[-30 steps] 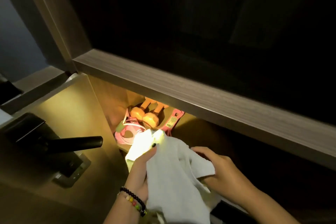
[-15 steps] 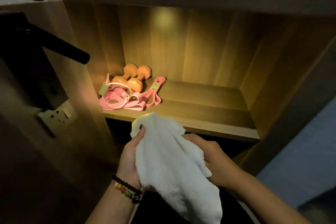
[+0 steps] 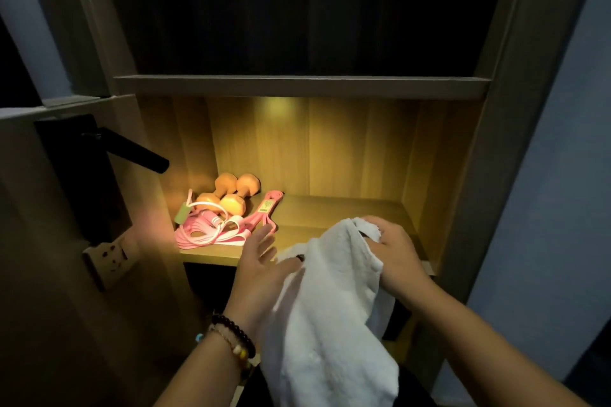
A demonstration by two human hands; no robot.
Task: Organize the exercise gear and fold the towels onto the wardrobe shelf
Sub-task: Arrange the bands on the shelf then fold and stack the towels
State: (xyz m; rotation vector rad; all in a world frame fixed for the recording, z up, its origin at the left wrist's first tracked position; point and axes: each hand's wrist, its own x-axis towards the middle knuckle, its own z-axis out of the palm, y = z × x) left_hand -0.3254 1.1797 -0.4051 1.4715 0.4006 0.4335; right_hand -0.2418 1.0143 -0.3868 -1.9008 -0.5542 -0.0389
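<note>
A white towel (image 3: 330, 307) hangs in front of the lit wardrobe shelf (image 3: 334, 208). My right hand (image 3: 395, 251) grips its upper edge over the shelf's front. My left hand (image 3: 261, 261) has its thumb pinching the towel's left edge while the other fingers stretch out straight. At the shelf's left sit two orange dumbbells (image 3: 228, 195). In front of them lies a pink jump rope with a green handle (image 3: 211, 228), and a pink resistance band (image 3: 267, 211) lies just to their right.
An open door with a black lever handle (image 3: 132, 152) and a metal latch plate (image 3: 109, 258) stands close on the left. A dark compartment (image 3: 297, 10) lies above the lit shelf. The wardrobe's right side panel (image 3: 469, 208) borders a pale wall.
The view has drawn back and up from the shelf. My right hand has lifted the towel's top to the right over the shelf's front, and my left hand's fingers have spread off the towel.
</note>
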